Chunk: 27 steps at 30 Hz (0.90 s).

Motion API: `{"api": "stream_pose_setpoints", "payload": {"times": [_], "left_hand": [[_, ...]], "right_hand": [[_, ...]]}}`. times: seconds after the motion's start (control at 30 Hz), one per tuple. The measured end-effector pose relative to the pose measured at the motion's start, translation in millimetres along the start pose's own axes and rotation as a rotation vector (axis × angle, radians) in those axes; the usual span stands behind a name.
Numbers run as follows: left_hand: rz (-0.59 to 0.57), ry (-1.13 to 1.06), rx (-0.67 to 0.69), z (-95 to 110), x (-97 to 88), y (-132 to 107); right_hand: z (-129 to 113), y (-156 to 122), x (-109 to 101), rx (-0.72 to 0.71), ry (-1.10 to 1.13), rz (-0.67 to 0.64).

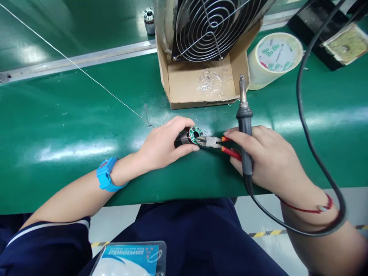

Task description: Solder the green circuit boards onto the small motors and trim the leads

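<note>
My left hand (163,143) is closed around a small dark cylindrical motor (180,139), which lies on its side just above the green table. A ring-shaped green circuit board (193,132) caps its right end. In my right hand (267,159) are cutting pliers (212,142) with red and orange handles, and their jaws touch or nearly touch the lower right edge of the board. A soldering iron (245,124) is also held in this hand, tip pointing away from me. Whether the jaws grip a wire or pin is too small to tell.
A cardboard box (186,100) with a black fan (211,28) and scattered wire clippings (211,82) stands ahead. Right of it are a tape roll (264,73) and a sponge (346,44). The iron's cable (301,99) loops over my right forearm. Another motor (148,21) stands behind; solder wire (71,61) crosses left.
</note>
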<state>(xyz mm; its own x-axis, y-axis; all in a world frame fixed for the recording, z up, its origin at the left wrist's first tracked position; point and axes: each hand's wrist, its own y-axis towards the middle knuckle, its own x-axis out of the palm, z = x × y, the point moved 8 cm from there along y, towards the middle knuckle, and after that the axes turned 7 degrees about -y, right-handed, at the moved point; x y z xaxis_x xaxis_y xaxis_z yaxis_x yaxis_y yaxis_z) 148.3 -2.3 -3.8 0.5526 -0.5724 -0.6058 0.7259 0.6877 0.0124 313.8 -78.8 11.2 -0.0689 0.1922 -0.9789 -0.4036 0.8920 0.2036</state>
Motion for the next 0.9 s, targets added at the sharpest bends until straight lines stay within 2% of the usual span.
{"api": "stream_pose_setpoints", "payload": {"times": [0.17,0.27,0.33,0.47,0.57,0.63,0.9], "left_hand": [[0.014,0.034,0.032,0,0.3,-1],[0.061,-0.042,0.048,-1,-4.0,0],[0.085,-0.145,0.061,-2,-6.6,0],[0.062,-0.33,0.016,-9,-5.3,0],[0.037,-0.374,-0.021,-13,-4.3,-2],[0.021,-0.381,-0.019,-14,-4.2,-3],[0.037,-0.407,0.075,-13,-7.6,-2]], "right_hand": [[-7,0,-12,-0.028,-0.05,0.067],[-8,0,-17,0.064,-0.102,0.102],[-2,2,-19,0.174,-0.156,0.125],[24,11,-6,0.419,-0.244,0.07],[34,19,11,0.465,-0.188,-0.034],[35,22,15,0.459,-0.12,-0.033],[38,15,-8,0.421,-0.05,0.298]]}}
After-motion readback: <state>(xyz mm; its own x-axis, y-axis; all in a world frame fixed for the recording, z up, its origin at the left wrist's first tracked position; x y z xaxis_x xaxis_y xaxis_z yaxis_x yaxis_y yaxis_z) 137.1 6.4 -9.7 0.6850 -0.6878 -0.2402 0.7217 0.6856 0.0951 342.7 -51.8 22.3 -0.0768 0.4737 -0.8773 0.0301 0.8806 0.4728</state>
